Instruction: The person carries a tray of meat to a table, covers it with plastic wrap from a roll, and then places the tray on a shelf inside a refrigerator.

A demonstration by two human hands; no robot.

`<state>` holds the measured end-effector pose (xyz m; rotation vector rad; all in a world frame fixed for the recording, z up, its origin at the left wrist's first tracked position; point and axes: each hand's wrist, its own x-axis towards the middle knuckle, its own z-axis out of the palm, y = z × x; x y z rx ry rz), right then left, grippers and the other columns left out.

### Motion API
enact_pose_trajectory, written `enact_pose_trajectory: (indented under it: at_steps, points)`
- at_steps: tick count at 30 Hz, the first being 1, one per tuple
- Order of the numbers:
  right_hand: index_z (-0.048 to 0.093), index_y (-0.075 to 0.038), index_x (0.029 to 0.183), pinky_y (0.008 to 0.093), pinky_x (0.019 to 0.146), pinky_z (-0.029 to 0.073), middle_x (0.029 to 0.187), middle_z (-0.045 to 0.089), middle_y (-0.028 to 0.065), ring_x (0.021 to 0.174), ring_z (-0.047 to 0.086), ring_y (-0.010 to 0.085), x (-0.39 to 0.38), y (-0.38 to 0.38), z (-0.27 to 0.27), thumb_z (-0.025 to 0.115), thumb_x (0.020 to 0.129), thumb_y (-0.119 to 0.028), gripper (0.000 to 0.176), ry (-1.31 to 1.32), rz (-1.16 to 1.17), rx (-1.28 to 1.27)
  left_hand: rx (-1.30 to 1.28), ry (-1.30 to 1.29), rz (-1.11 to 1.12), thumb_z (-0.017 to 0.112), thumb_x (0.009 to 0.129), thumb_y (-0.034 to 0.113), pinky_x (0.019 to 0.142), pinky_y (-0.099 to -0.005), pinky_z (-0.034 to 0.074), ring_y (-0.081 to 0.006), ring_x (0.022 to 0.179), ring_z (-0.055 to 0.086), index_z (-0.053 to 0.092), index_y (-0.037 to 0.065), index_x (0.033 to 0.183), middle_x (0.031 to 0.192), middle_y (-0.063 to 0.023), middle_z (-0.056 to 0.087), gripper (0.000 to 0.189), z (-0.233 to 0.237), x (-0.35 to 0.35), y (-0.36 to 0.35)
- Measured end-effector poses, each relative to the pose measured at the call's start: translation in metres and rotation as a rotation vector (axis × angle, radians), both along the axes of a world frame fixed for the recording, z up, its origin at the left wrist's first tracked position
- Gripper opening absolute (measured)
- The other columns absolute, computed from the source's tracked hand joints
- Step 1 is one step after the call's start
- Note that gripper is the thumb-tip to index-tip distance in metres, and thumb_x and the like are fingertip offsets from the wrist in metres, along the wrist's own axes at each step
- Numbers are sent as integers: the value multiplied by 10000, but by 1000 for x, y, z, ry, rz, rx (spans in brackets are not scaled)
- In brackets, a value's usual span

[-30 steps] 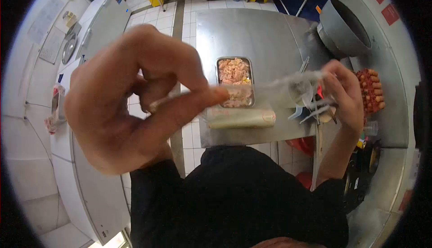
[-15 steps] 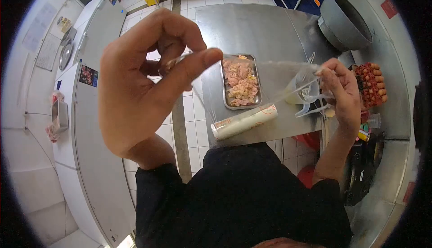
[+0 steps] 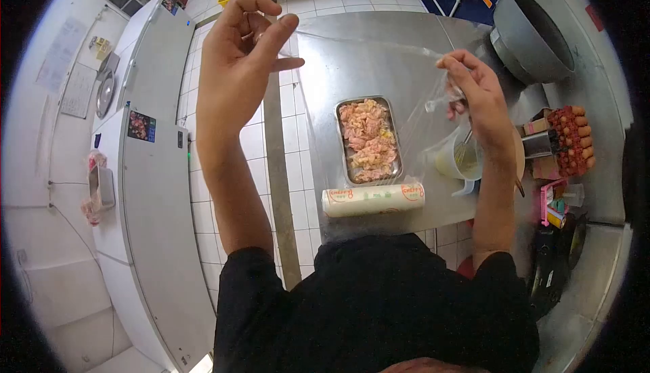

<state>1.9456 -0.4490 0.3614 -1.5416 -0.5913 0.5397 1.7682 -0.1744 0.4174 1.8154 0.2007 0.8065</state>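
Clear plastic film (image 3: 379,42) is stretched between my two raised hands, over a metal tray (image 3: 340,136) of chopped raw meat (image 3: 369,140). My left hand (image 3: 247,61) pinches its far left corner above the table's left edge. At the right, my right hand (image 3: 474,89) grips the other corner, with bunched film under the fingers. The film runs down to a printed roll (image 3: 374,199) lying near the table's front edge, just in front of the tray. Beneath my right hand stands a clear jug (image 3: 455,160) with a whisk in it.
The steel table (image 3: 365,68) holds a large grey pot (image 3: 531,34) at the back right. Trays of eggs (image 3: 572,139) and a pink basket (image 3: 550,200) stand at the right. White freezers (image 3: 152,217) line the left, beyond a tiled floor strip.
Both hands have moved farther from my body, drawing the film out over the tray. The roll has turned and now lies nearly parallel to the table's front edge.
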Motion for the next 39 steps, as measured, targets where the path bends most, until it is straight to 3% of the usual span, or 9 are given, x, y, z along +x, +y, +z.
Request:
enact_pose_trajectory:
  at_steps: [2, 8, 15, 19, 23, 26, 30, 33, 39]
  points:
    - [668, -60, 1097, 231, 570, 532, 710, 534, -60, 567, 499, 21, 24, 16, -12, 633, 1047, -303, 251, 38, 54, 27, -78, -13, -21, 712, 985, 134, 708, -283, 677, -44, 791, 595, 620, 9, 1154, 874, 8, 553, 229, -15, 24, 15]
    - [637, -29, 1122, 302, 714, 632, 860, 648, 17, 678, 691, 106, 90, 70, -63, 601, 1058, -292, 273, 67, 32, 54, -244, 38, 4, 681, 1016, 157, 886, -386, 682, -105, 862, 642, 633, 51, 1110, 922, -33, 544, 149, -81, 101, 68]
    - [616, -47, 1089, 315, 734, 609, 1058, 640, 47, 761, 745, 191, 158, 132, -175, 571, 1066, -261, 220, 195, -11, -62, -143, 246, 96, 712, 988, 145, 850, -280, 579, -132, 924, 625, 641, 21, 1110, 1031, -52, 640, 188, -202, 194, 115]
    - [642, 20, 1106, 310, 579, 520, 890, 685, 94, 751, 779, 259, 181, 153, -248, 548, 1036, -215, 262, 165, -86, -173, 57, 272, 113, 733, 945, 177, 822, -345, 561, -210, 879, 696, 710, 26, 1075, 1018, -106, 711, 200, -286, 233, 111]
    - [662, 35, 1057, 339, 585, 539, 810, 697, 123, 730, 787, 307, 197, 164, -318, 541, 1026, -190, 257, 127, -149, -258, 414, 313, -31, 691, 925, 154, 1022, -424, 513, -348, 1159, 659, 754, 52, 1106, 1171, -187, 710, 217, -371, 248, 104]
    - [632, 29, 1080, 371, 655, 584, 1016, 710, 198, 721, 777, 304, 200, 159, -341, 535, 1038, -176, 230, 108, -152, -472, 199, 787, -259, 624, 981, 281, 1036, -431, 509, -379, 1209, 644, 759, 48, 1159, 1253, -208, 700, 322, -421, 239, 87]
    - [665, 32, 1001, 385, 646, 590, 874, 732, 207, 673, 773, 299, 199, 145, -376, 561, 1004, -177, 234, 74, -212, -502, 448, 761, -334, 664, 968, 350, 946, -426, 556, -368, 1039, 720, 771, 20, 1108, 1093, -226, 746, 374, -422, 220, 57]
    - [663, 15, 1008, 380, 645, 589, 867, 738, 178, 662, 770, 280, 194, 143, -365, 606, 968, -143, 173, 29, -162, -507, 356, 959, -410, 693, 955, 355, 897, -405, 575, -362, 984, 738, 777, 22, 1102, 1056, -228, 756, 373, -414, 210, 43]
    - [657, -13, 1034, 360, 674, 588, 863, 749, 130, 676, 775, 251, 195, 139, -358, 693, 878, -91, 179, 23, -62, -558, -55, 672, -140, 732, 929, 228, 926, -401, 580, -304, 1044, 744, 751, -9, 1168, 1120, -181, 770, 337, -436, 194, 55]
